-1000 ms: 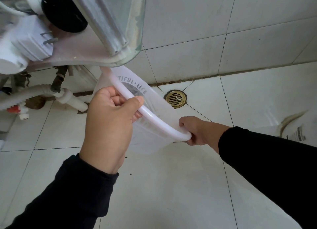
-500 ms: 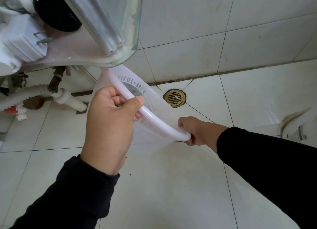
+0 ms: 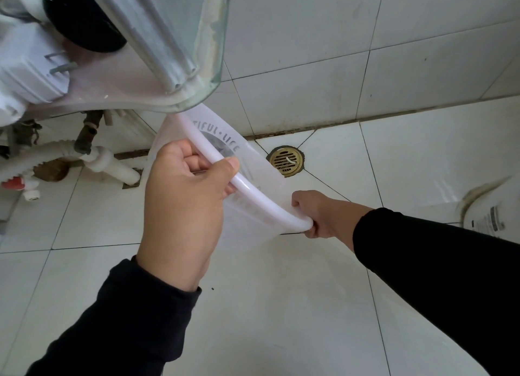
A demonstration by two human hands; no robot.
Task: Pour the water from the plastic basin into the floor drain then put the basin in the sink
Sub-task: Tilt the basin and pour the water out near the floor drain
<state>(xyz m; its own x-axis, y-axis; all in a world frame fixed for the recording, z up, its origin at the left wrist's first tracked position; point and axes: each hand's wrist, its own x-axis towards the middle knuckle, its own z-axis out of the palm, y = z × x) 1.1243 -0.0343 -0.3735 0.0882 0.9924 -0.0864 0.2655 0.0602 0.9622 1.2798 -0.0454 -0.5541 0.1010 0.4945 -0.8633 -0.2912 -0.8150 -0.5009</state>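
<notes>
Two hands tip a basin beside a floor drain.
The left hand [image 3: 183, 201] and, farther right, the right hand [image 3: 315, 215] each clamp the rim of the translucent white plastic basin [image 3: 253, 178], tilted steeply above white floor tiles [image 3: 267, 305]; the round brass floor drain [image 3: 286, 160] lies just beyond, under the glass sink edge [image 3: 213, 65].

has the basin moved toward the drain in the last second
No. The basin sits the same against the drain, its wall just covering the drain's left edge, both hands gripping its rim; only the camera drifted slightly.

Both hands [image 3: 185, 206] [image 3: 318, 213] hold tilted basin [image 3: 253, 178] beside floor drain [image 3: 286, 161].
</notes>
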